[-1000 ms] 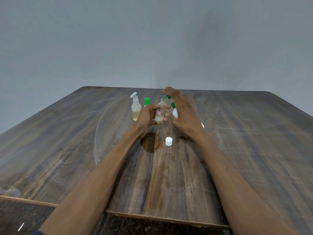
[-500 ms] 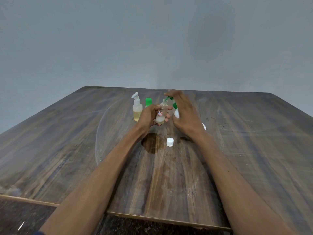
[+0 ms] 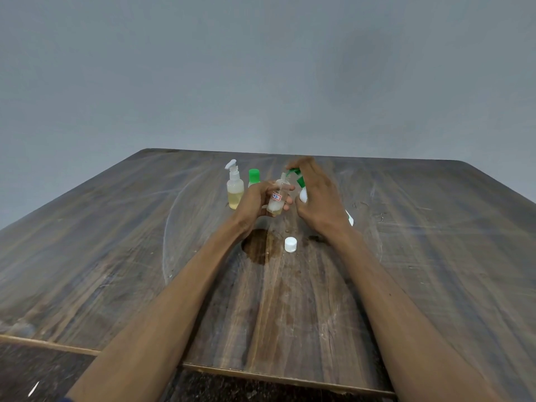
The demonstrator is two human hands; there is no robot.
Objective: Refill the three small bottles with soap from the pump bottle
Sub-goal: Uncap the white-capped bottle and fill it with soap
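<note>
Two hands over scuffed wood table (image 3: pixel 116 256), grey wall behind: left hand (image 3: pixel 255 203) grips small bottle (image 3: pixel 278 198), right hand (image 3: pixel 319 198) presses pump bottle (image 3: pixel 302 190).

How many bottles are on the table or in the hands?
4: a white-pump bottle standing at left, a green-capped bottle beside it, a clear bottle in the left hand, and a green pump bottle under the right hand.

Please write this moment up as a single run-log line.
left hand: holds uncapped small bottle | right hand: on green pump bottle, nozzle at its mouth | white cap: on table
</note>
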